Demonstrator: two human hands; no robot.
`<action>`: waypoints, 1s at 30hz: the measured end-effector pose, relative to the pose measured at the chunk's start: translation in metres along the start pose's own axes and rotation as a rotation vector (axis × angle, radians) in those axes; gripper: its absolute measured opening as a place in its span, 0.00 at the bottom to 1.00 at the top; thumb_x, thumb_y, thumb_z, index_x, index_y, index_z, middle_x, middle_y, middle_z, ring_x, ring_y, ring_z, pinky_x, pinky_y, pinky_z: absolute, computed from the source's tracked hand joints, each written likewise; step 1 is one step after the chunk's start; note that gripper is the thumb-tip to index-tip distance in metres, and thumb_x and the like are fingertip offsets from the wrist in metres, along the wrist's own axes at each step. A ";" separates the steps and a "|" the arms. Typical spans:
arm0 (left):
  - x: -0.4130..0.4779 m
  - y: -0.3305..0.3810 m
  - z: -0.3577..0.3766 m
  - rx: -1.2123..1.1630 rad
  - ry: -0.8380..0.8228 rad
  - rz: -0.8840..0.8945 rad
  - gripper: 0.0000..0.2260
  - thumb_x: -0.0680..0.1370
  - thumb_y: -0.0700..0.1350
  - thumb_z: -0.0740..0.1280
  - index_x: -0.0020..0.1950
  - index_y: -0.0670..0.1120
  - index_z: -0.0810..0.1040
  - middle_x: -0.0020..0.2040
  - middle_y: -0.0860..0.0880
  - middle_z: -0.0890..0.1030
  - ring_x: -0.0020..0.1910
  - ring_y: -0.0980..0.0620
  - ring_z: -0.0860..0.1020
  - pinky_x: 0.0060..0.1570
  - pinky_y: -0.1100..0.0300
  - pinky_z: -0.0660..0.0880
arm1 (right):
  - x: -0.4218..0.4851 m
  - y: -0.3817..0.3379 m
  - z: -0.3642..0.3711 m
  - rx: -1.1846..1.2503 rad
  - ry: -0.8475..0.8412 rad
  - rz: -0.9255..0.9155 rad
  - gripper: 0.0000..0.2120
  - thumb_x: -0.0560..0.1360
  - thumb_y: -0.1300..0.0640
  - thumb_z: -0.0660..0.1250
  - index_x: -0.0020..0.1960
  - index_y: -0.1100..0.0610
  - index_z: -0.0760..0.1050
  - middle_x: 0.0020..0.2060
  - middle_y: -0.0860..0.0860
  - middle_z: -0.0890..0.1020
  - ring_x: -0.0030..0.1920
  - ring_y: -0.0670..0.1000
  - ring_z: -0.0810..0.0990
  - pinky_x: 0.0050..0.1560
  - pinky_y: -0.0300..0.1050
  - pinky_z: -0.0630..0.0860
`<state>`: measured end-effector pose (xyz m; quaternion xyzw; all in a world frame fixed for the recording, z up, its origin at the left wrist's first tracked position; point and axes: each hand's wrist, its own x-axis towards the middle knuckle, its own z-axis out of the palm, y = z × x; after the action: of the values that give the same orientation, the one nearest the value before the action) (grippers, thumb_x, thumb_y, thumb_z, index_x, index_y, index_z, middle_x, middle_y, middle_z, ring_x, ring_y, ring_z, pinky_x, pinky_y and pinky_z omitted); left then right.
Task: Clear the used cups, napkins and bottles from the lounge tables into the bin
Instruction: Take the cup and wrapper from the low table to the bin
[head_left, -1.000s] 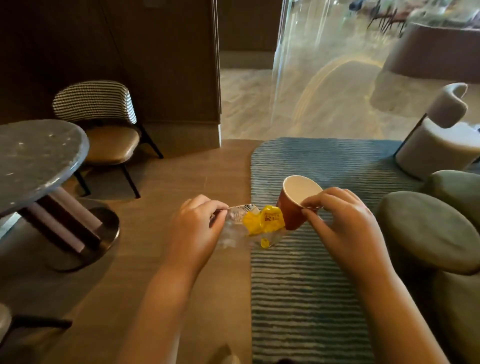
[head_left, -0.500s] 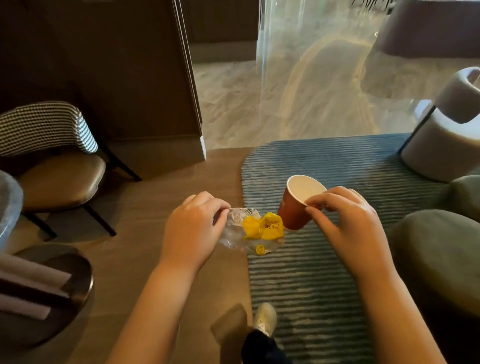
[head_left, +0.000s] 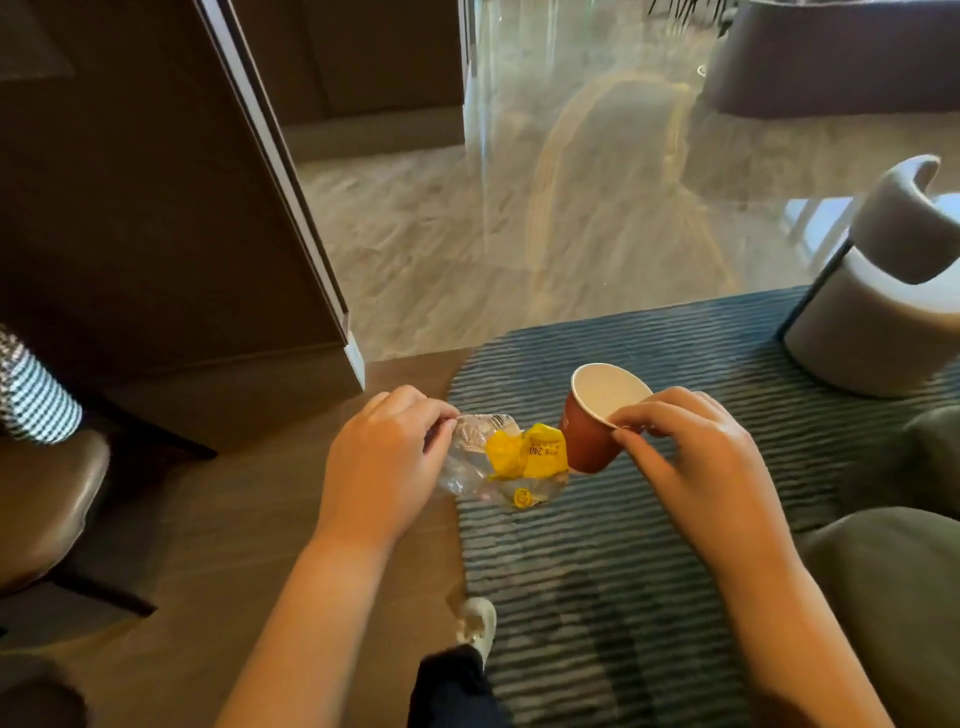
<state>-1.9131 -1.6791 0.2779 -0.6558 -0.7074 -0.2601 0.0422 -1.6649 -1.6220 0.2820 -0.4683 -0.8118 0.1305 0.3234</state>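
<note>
Left hand (head_left: 384, 457): fingers closed on crushed clear bottle (head_left: 493, 467) with yellow label, held in the air above the floor (head_left: 234, 519). Right hand (head_left: 685, 457): pinched on rim of red paper cup (head_left: 587, 431), tilted, empty, above striped rug (head_left: 623, 571). Bottle and cup just beside each other.

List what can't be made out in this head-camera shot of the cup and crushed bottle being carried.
- Bin: nowhere in the head view, so its place is unknown.
- Paper cup: its bottom is hidden by its own wall and the right hand.
- Crushed bottle: its neck end is covered by the left hand; the yellow label's print is too small to read.
- Checked chair: cut off by the left edge.
</note>
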 end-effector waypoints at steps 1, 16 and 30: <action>0.021 -0.001 0.014 -0.012 -0.012 0.012 0.03 0.74 0.44 0.70 0.46 0.51 0.82 0.40 0.56 0.78 0.42 0.55 0.74 0.35 0.67 0.65 | 0.014 0.013 0.004 -0.011 0.004 0.020 0.08 0.71 0.59 0.71 0.49 0.53 0.81 0.44 0.42 0.78 0.47 0.43 0.74 0.50 0.33 0.67; 0.395 -0.008 0.189 -0.226 -0.108 0.205 0.03 0.73 0.43 0.71 0.45 0.50 0.82 0.41 0.55 0.79 0.42 0.53 0.76 0.36 0.62 0.66 | 0.303 0.180 0.024 -0.219 0.158 0.205 0.08 0.72 0.59 0.71 0.51 0.54 0.81 0.47 0.46 0.79 0.49 0.45 0.74 0.50 0.39 0.70; 0.656 0.109 0.360 -0.198 -0.180 0.317 0.03 0.73 0.44 0.70 0.43 0.52 0.82 0.40 0.57 0.78 0.40 0.55 0.75 0.31 0.67 0.61 | 0.482 0.438 -0.007 -0.258 0.296 0.336 0.10 0.69 0.61 0.72 0.50 0.59 0.82 0.46 0.53 0.82 0.48 0.46 0.74 0.50 0.30 0.66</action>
<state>-1.7981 -0.9320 0.2648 -0.7806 -0.5671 -0.2587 -0.0455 -1.5341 -0.9846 0.2563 -0.6480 -0.6763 0.0078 0.3503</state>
